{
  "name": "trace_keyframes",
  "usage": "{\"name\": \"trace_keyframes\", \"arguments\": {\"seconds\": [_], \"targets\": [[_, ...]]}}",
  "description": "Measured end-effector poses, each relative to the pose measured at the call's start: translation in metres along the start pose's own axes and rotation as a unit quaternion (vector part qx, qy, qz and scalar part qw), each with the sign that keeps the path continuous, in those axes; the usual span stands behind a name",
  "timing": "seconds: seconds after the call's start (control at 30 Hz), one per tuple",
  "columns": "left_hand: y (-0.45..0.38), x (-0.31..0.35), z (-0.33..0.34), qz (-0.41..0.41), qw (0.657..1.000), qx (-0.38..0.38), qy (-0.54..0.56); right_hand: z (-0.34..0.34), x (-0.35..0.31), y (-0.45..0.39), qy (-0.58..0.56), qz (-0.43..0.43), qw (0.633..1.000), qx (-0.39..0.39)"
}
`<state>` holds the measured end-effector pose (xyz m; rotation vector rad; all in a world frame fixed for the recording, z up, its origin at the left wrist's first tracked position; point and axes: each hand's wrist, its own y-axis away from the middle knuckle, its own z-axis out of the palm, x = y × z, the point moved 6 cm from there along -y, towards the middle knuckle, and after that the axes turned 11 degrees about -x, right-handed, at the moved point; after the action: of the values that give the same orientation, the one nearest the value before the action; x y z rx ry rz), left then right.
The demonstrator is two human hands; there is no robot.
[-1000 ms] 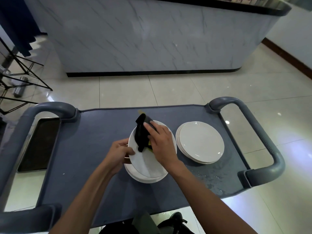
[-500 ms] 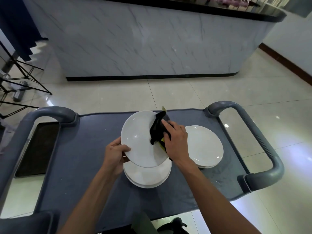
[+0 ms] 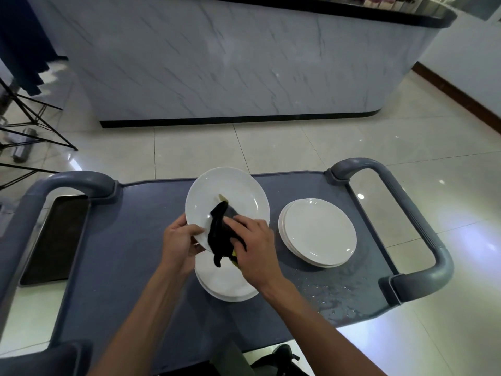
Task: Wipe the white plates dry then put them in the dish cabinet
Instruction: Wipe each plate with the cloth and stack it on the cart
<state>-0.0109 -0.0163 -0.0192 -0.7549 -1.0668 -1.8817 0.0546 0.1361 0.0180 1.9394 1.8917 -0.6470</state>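
My left hand [image 3: 180, 241] grips the near-left rim of a white plate [image 3: 233, 196], which is lifted and tilted above the grey cart top [image 3: 130, 253]. My right hand [image 3: 253, 246] holds a black cloth [image 3: 219, 234] with a yellow edge and presses it against the lower part of the plate's face. Under my hands lies a stack of white plates [image 3: 225, 284], partly hidden. A second stack of white plates [image 3: 318, 232] rests to the right.
The cart has thick grey handles at the left [image 3: 67, 183] and right [image 3: 423, 234]. Water drops [image 3: 330, 297] lie on its near-right corner. A dark tray [image 3: 54, 234] sits left of the cart. A marble counter [image 3: 230, 58] stands ahead across the tiled floor; black stand legs [image 3: 32, 123] are far left.
The plate has been lifted off the near stack and tilted up. My right hand has slid the cloth from the plate's right side down to its lower middle.
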Motion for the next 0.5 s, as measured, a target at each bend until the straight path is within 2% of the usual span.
{"name": "trace_keyframes", "arguments": {"seconds": [0.2, 0.3, 0.5], "targets": [[0.003, 0.007, -0.002, 0.009, 1.000, 0.000, 0.001, 0.002, -0.004, -0.002, -0.019, -0.026, 0.999, -0.017], [0.004, 0.007, -0.003, 0.010, 1.000, 0.010, 0.002, -0.002, 0.008, -0.001, -0.003, -0.031, 1.000, 0.000], [0.005, 0.006, -0.006, -0.003, 1.000, 0.009, -0.017, -0.024, 0.040, -0.011, 0.006, 0.032, 0.999, 0.044]]}}
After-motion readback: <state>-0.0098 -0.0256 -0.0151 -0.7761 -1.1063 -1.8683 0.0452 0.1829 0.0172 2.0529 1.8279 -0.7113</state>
